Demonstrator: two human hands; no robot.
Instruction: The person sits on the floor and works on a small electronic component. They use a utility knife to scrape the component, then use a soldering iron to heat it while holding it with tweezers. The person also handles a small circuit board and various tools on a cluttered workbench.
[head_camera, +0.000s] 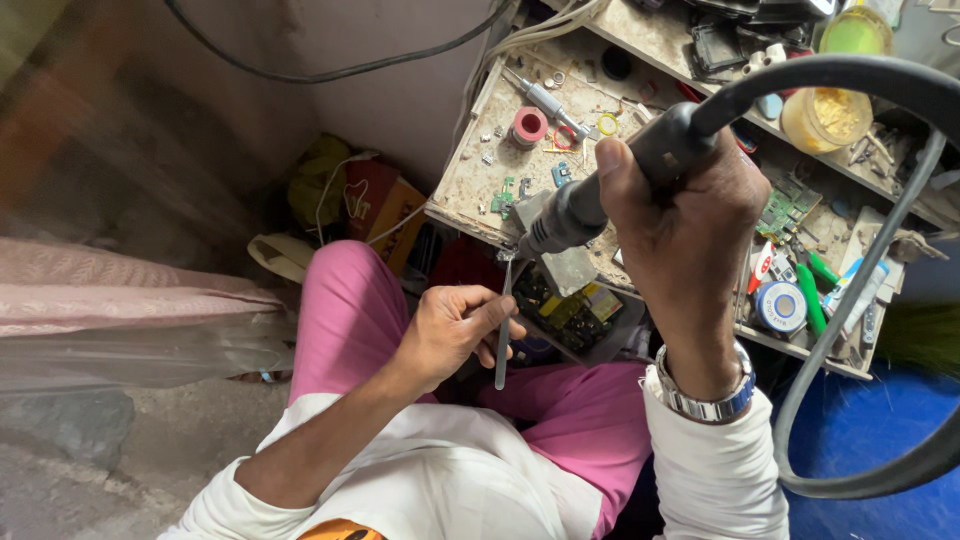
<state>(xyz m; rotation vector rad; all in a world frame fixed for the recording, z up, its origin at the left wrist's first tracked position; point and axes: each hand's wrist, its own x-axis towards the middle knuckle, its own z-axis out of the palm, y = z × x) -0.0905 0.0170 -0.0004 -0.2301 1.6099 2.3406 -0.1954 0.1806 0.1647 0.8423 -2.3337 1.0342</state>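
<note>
R hand (690, 215) clenched round the black handle of hot-air wand (610, 190), thumb on top, metal nozzle aimed down-left. Thick grey hose (850, 330) runs off the rear of the handle, loops far right and back near my R sleeve. Metal watch (705, 400) on that wrist.

L hand (455, 325) pinches tweezers (503, 320) btwn thumb and fingers, held roughly upright, tips up just beside the nozzle mouth. Whatever the tips hold is too small to tell. Both tools hang over my lap, pink trousers (350, 310) below, near edge of workbench (470, 190) just beyond.

On the bench: small green circuit boards (785, 210), a red tape roll (529, 126), a screwdriver (545, 100), solder spool (781, 305) at right, yellow jar (825, 118) at far right. A board with yellow parts (570, 310) sits under the bench edge, behind the tweezers.

Risks, my judgement: nozzle very close to L fingertips, so a small wobble could burn them. Work is off the bench, no support; a slip of the tweezers would drop the part onto trousers or floor. Hose weight pulls on R wrist and could drag the aim off. Hot air may also wash over the board behind.
</note>
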